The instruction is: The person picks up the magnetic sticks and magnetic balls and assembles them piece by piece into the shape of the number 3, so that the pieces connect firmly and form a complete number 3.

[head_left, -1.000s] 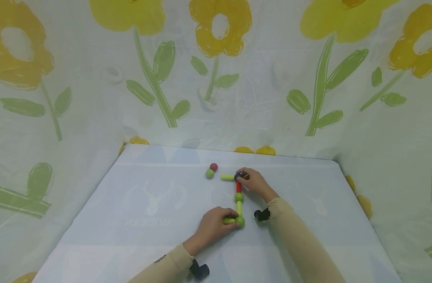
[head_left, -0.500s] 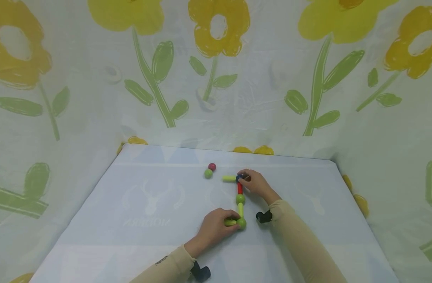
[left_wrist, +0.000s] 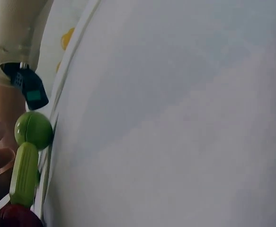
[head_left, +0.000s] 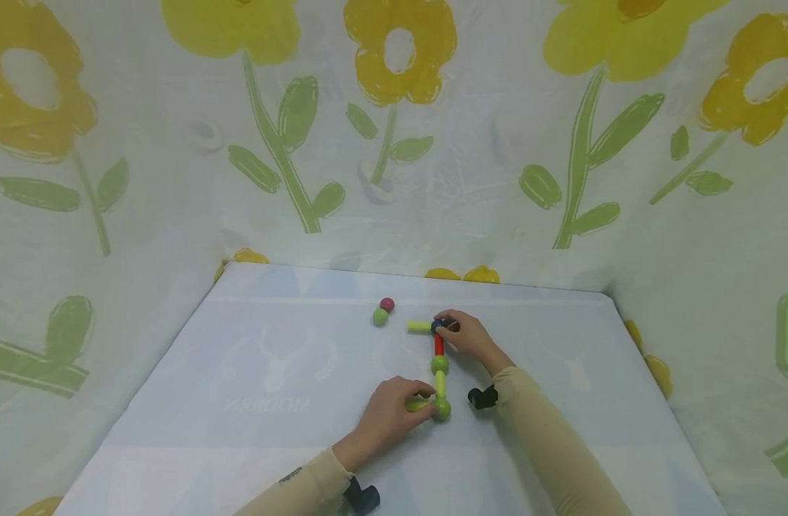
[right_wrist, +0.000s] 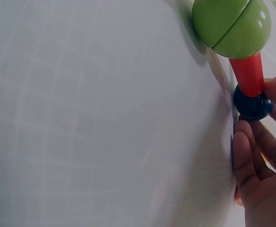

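A magnetic stick-and-ball chain lies on the white table. My left hand [head_left: 390,412] curls its thumb and fingers about a lime-green rod [head_left: 418,404], beside the green end ball [head_left: 442,409]. In the left wrist view a dark red ball [left_wrist: 18,216] sits at that rod's other end, hidden from the head view by the hand. Another lime-green rod [head_left: 440,385] leads up to a middle green ball [head_left: 440,365], then a red rod [head_left: 439,344]. At the far corner my right hand [head_left: 468,335] pinches a dark blue ball [right_wrist: 250,105], from which a lime-green rod [head_left: 419,327] points left.
A loose red ball [head_left: 387,304] and a loose green ball [head_left: 380,317] lie together left of the chain's far end. The white table [head_left: 271,430] meets a flower-printed cloth [head_left: 458,179] at its back and sides. A black camera is strapped to each wrist.
Both hands and the chain have stayed nearly in place. The left hand's fingers have drawn slightly left from the green end ball. The whole view has shifted a little.
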### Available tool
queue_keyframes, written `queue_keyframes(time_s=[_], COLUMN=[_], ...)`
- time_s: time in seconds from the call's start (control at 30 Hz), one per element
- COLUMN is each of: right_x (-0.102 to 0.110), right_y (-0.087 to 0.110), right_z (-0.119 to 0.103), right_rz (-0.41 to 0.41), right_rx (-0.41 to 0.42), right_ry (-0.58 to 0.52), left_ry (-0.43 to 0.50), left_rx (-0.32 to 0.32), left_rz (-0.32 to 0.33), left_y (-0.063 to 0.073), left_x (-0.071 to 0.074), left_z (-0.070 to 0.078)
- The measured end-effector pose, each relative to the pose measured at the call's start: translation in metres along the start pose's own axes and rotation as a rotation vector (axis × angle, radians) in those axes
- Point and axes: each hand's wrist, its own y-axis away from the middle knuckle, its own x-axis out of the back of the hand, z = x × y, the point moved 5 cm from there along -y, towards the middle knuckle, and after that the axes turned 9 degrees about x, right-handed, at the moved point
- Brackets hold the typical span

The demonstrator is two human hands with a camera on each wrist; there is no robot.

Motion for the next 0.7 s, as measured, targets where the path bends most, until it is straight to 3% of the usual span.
queue_keyframes(time_s=[0.17,0.5,0.7], right_x=[0.001,-0.001,-0.001], right_y=[0.000,-0.001,0.000], right_z=[0.000,0.003,0.003], right_rz=[0.010,-0.008,-0.009], right_rx=[0.030,0.005,-0.003], right_ry=[-0.015,-0.019,-0.028], left_ry=[-0.015,-0.078,-0.134], left_rx=[0.070,0.170,0.249], left_rz=[0.078,0.281,0.334], left_y=[-0.008,-0.027,-0.041], left_x=[0.015,0.052,0.065], left_z=[-0.016,-0.054,-0.071])
